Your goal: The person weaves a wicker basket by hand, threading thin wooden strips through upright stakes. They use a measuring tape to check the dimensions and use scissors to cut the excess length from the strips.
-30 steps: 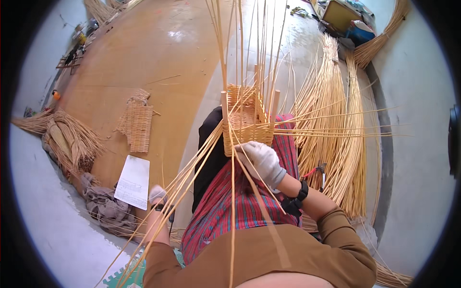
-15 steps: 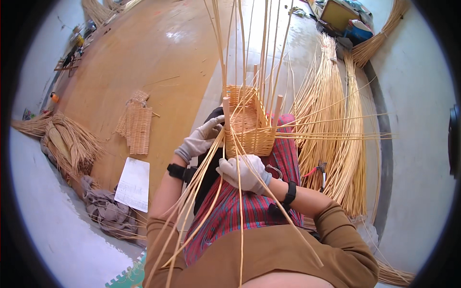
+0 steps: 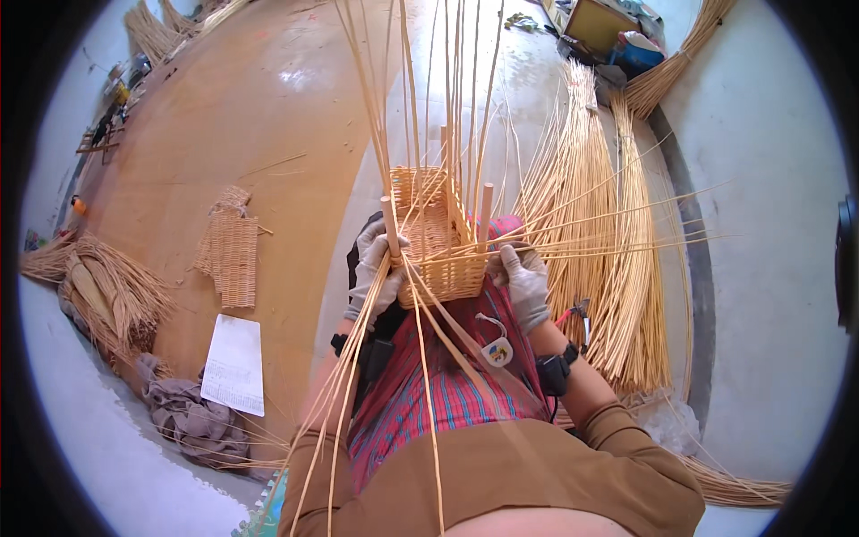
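A half-woven wicker basket (image 3: 447, 279) rests on my lap, with long upright rods rising from its walls. Round wooden posts stand at its corners, one at the near left (image 3: 390, 224) and another at the near right (image 3: 486, 210). My gloved left hand (image 3: 374, 273) is closed round the near left corner, thumb by the post. Beside the near right corner, my gloved right hand (image 3: 523, 279) pinches at wicker rods (image 3: 591, 246) that stick out to the right. More loose rods (image 3: 353, 376) trail from the left corner towards my body.
Long bundles of wicker rods (image 3: 573, 188) lie on the right, pliers with red handles (image 3: 573, 313) beside them. Woven panels (image 3: 234, 259) and a white sheet (image 3: 234, 365) lie on the floor at left. Another rod bundle (image 3: 116, 291) and a grey cloth (image 3: 188, 416) are farther left.
My right hand has moved from the basket's near left front to its near right corner, at the rods there. My left hand now wraps the left corner more closely.
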`<state>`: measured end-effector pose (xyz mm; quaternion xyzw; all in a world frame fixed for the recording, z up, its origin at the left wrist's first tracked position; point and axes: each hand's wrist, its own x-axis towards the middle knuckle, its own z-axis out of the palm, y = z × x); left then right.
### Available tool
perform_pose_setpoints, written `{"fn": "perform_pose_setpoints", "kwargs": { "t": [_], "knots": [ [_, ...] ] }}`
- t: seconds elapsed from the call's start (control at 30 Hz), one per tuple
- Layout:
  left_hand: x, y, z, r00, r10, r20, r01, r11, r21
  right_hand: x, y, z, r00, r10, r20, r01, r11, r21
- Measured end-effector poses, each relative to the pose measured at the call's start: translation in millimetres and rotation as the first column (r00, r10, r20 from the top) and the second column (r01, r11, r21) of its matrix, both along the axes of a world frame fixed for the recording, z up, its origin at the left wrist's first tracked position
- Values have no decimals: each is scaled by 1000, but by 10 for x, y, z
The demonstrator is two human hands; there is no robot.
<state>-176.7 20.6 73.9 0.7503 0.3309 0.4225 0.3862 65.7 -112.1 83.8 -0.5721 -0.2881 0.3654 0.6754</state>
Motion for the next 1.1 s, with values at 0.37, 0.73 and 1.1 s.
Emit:
{"fn": "perform_pose_setpoints", "kwargs": {
  "t": [0.37,0.73,1.1],
  "knots": [
    [204,-56,-342,928,110,357,-18,968,-251,-723,1398,1044,525,102,845,-261,964,46],
    [246,-147,-189,923,202,328,-62,918,-392,-345,376,215,976,60,207,-77,994,73],
    [347,-156,-260,787,420,452,-293,899,-324,116,157,302,990,-110,-82,112,994,19]
  ]
}}
